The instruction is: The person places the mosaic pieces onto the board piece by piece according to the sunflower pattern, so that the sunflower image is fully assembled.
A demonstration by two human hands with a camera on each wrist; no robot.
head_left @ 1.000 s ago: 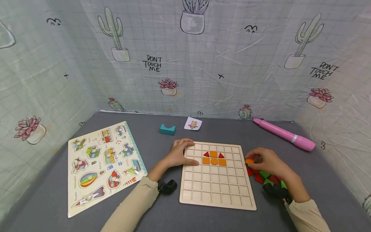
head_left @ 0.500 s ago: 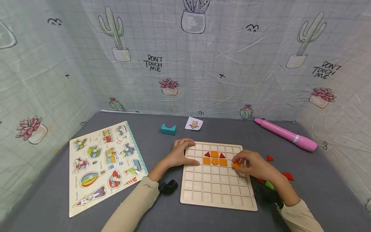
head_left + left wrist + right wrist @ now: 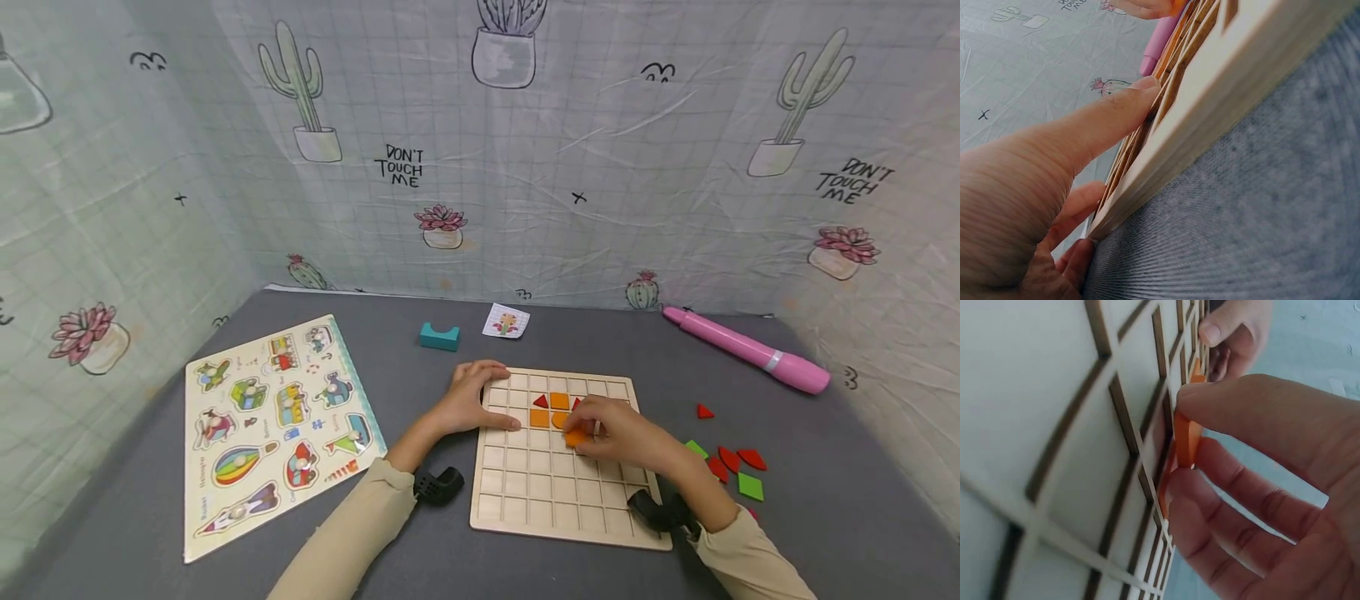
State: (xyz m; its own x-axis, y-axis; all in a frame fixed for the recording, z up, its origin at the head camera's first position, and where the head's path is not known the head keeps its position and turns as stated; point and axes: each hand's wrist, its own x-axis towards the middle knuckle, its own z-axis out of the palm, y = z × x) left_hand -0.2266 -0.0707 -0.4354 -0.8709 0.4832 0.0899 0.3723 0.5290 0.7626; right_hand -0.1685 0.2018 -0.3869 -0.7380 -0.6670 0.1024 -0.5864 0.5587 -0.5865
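A wooden grid board [image 3: 517, 483] lies on the grey table. My left hand [image 3: 467, 402] rests on its upper left edge; the thumb [image 3: 1110, 112] lies straight across the grid in the left wrist view, other fingers touching the edge. Over the board, my right hand [image 3: 622, 432] pinches an orange tile [image 3: 1187, 434] between thumb and fingers, just below an orange circle [image 3: 558, 420]. Orange squares, one of them an upper orange square [image 3: 559, 401], and a red triangle [image 3: 541, 402] sit in cells. My right hand partly hides another red triangle and cells to the right.
Right of the board lie loose red pieces [image 3: 752, 459] and green pieces [image 3: 750, 487]. A pink pen-like stick [image 3: 750, 348] lies behind them. A small patterned card [image 3: 506, 321] and a teal block [image 3: 439, 337] are at the back. A picture puzzle board [image 3: 285, 433] lies left.
My right hand has carried the orange tile left from the loose pieces at the right to the middle of the grid. My left hand stays at the board's edge.
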